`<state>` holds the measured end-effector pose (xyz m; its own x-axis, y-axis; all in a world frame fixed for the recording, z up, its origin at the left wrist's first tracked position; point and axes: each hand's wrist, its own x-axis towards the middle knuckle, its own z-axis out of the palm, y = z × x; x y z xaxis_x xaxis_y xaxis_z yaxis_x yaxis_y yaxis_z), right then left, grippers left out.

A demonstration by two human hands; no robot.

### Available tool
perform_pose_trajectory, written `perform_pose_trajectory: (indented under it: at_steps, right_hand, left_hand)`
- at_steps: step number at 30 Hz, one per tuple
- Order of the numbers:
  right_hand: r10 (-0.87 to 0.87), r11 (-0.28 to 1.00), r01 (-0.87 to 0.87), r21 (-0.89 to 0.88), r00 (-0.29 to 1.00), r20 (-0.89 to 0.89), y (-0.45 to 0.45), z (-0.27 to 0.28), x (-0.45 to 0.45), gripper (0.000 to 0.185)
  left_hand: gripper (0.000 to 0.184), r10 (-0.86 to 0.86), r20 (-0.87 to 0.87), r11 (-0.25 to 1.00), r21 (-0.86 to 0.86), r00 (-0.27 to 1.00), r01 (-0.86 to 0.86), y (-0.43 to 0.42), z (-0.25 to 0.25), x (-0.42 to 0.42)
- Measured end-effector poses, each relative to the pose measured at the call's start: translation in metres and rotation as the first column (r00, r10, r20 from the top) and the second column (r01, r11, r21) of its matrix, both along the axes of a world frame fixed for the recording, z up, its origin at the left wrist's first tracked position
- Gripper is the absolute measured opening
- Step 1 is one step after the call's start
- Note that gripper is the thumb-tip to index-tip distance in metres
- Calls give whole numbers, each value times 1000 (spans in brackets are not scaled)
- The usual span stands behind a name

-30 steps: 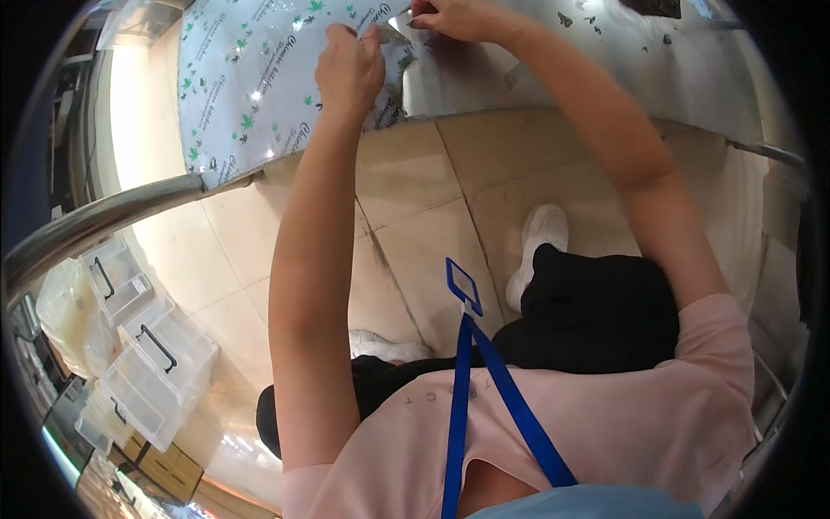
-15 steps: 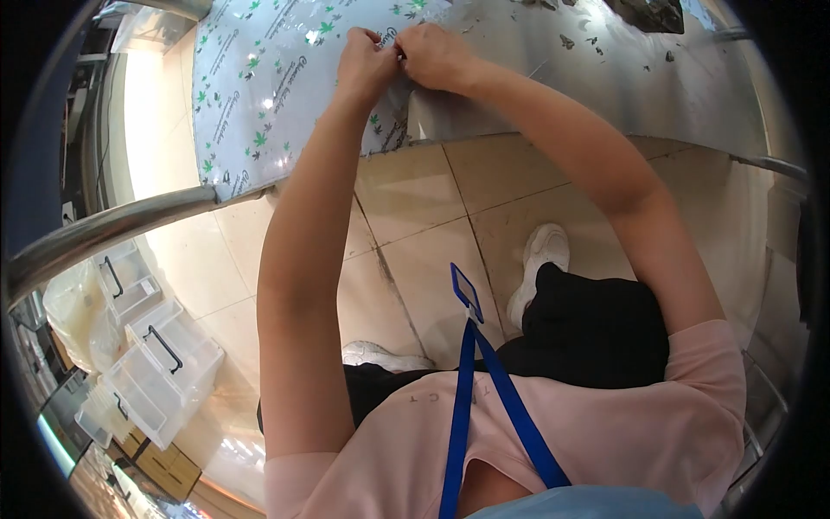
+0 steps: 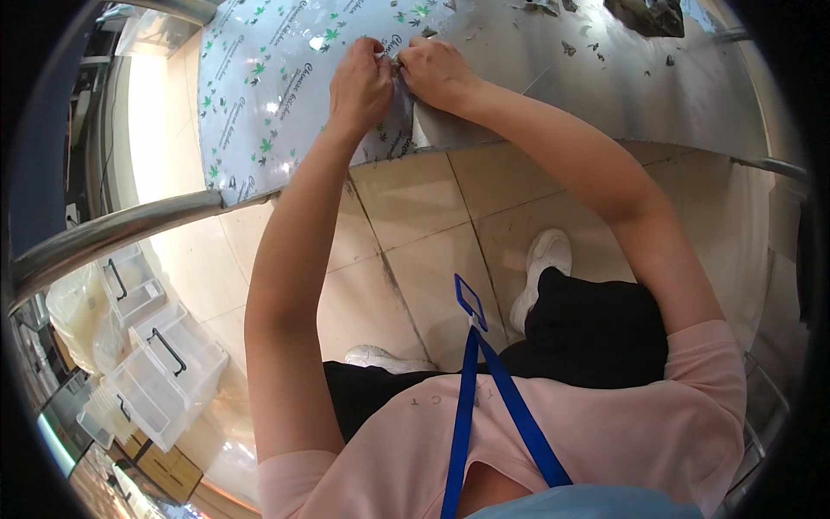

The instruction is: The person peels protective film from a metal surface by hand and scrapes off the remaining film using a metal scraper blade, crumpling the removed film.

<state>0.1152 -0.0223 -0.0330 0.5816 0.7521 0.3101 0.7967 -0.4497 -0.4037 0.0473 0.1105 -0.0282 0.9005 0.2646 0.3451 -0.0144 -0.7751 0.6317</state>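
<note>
A printed plastic film (image 3: 259, 112) with green leaves and dark lettering covers the left side of a metal tabletop (image 3: 553, 112). Its edge runs toward me between my two hands. My left hand (image 3: 361, 86) is over the film, fingers curled and pinching it close to that edge. Right beside it, my right hand (image 3: 438, 76) has its thumb and fingers closed on the film's edge from the bare-metal side. The fingertips nearly meet, and the small bit of film between them is mostly hidden.
Dark scraps (image 3: 569, 48) and a larger dark crumpled piece (image 3: 648, 16) lie at the far right of the tabletop. A metal rail (image 3: 130, 221) extends at left. Clear plastic boxes (image 3: 169, 372) stand on the tiled floor. A blue lanyard (image 3: 467, 389) hangs down my front.
My left hand has turned and shifted slightly left and toward me. My right hand has moved a little toward me, still at the film's edge.
</note>
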Motion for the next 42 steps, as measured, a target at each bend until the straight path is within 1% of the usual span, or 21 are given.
perform_pose_trajectory:
  at_steps: [1,2,5,6,9,11,12,14,18,21,24,27,30,33,34,35,37,42]
  right_hand:
    - [-17,1000,17,-19,1000,-21,3,-1,0,16]
    - [-33,999,31,-36,999,-41,6,-1,0,15]
    - [-37,992,34,121,999,22,4,-7,-5,14]
    - [-21,990,13,140,998,62,2,-9,-8,14]
    - [16,979,-50,200,985,171,0,-11,-12,13]
    - [39,967,-95,237,972,230,-4,-7,-17,12]
    - [59,970,-117,211,963,263,-6,-5,-19,11]
    - [100,974,-159,160,940,327,-8,-4,-24,11]
    - [138,966,-217,142,894,426,-15,0,-33,10]
    - [166,954,-258,154,880,445,-19,0,-31,11]
    - [188,935,-298,193,877,442,-20,-3,-29,12]
    - [203,929,-311,202,882,425,-30,-3,-33,12]
    - [246,908,-361,212,870,426,-41,1,-39,11]
    - [304,886,-415,206,857,417,-50,4,-44,14]
    - [331,882,-432,190,853,403,-53,5,-45,16]
    - [359,876,-451,173,848,389,-56,7,-47,19]
    - [388,858,-485,167,827,406,-61,10,-56,16]
    - [434,821,-546,166,787,438,-68,23,-82,13]
  left_hand:
    - [24,-50,74,992,120,996,41,3,2,2]
    - [28,-103,103,980,180,989,83,6,4,2]
    - [35,-314,-90,949,-18,945,314,9,8,2]
    - [39,-337,-87,934,91,937,345,10,10,2]
    - [33,-373,-143,902,175,917,394,13,21,3]
    - [29,-408,-190,877,191,893,441,16,24,4]
    - [28,-422,-215,864,199,881,463,18,26,3]
    - [28,-440,-186,855,213,878,474,18,29,-6]
    - [30,-438,-81,873,197,895,445,11,27,-25]
    - [30,-452,68,876,225,890,428,11,20,-25]
    - [29,-408,-43,905,108,912,411,15,15,-22]
    - [26,-409,-146,884,182,901,431,16,9,-18]
    - [24,-483,-76,841,238,872,487,11,14,-36]
    - [28,-502,30,828,305,865,470,2,14,-51]
    - [20,-465,29,852,284,885,439,-3,15,-57]
    - [19,-466,42,854,283,884,437,-7,16,-62]
    - [19,-462,69,860,279,884,427,-13,19,-74]
    - [17,-487,26,838,296,873,459,-18,19,-106]
